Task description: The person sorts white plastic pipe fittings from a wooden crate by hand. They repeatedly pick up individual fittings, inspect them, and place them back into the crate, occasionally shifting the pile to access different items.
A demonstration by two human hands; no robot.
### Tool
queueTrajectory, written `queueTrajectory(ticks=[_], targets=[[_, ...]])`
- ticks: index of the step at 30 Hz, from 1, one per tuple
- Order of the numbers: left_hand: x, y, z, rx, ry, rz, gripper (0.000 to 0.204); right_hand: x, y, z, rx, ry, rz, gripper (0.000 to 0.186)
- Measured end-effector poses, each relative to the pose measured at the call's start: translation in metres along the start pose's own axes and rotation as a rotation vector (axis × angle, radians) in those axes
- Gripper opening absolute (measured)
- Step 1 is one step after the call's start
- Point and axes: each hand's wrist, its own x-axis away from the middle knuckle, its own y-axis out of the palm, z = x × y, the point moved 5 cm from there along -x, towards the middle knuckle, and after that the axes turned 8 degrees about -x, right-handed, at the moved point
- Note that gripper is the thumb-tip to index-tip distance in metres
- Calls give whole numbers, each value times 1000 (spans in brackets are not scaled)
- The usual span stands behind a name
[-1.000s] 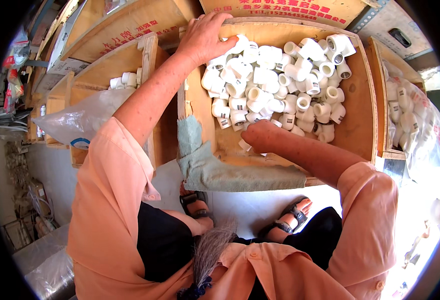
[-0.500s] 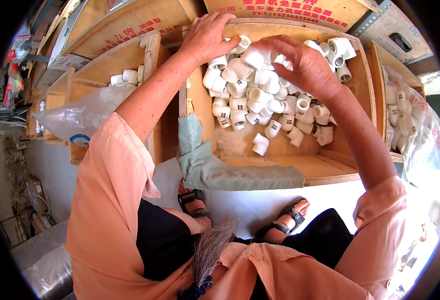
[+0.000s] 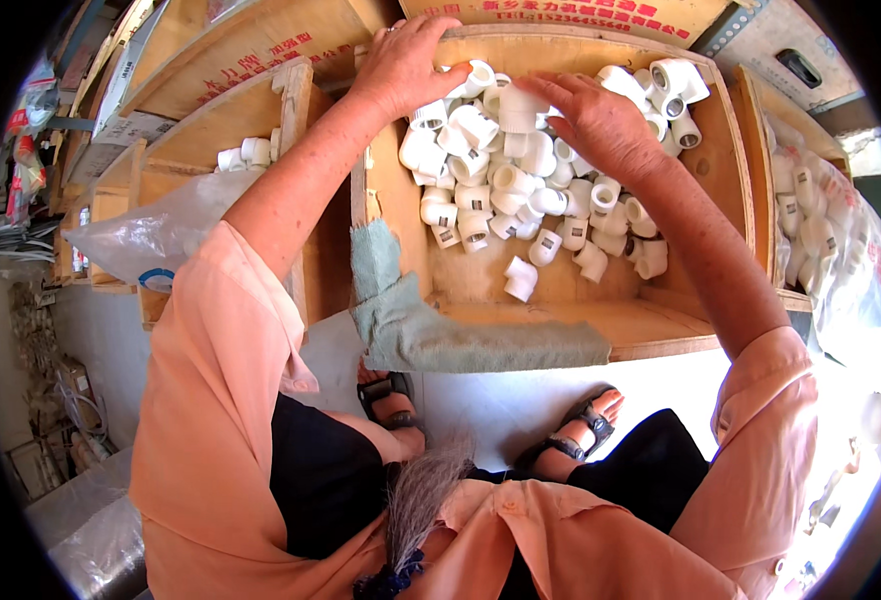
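While the left hand (image 3: 411,66) drapes spread fingers over a pale wooden box (image 3: 571,298), the right hand (image 3: 598,118) seems, half-screened, to pinch a white plastic pipe fitting (image 3: 517,110) over heaped white elbow fittings (image 3: 511,188) inside; a loose hold could drop it, toppling the pile.

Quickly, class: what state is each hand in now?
Left hand: open, resting on the wooden box.
Right hand: at a white pipe fitting; whether holding it cannot be told.
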Motion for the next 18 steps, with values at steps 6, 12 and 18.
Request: queueTrajectory(ticks=[6, 12, 18], targets=[[3, -12, 10, 73, -33, -57, 54, 5, -38, -33, -107, -216, 44, 31], [5, -3, 0, -33, -30, -13, 60, 54, 54, -82, -316, -325, -519, 9], [1, 0, 7, 1, -8, 10, 60, 112, 119, -84, -209, -338, -715, 11]])
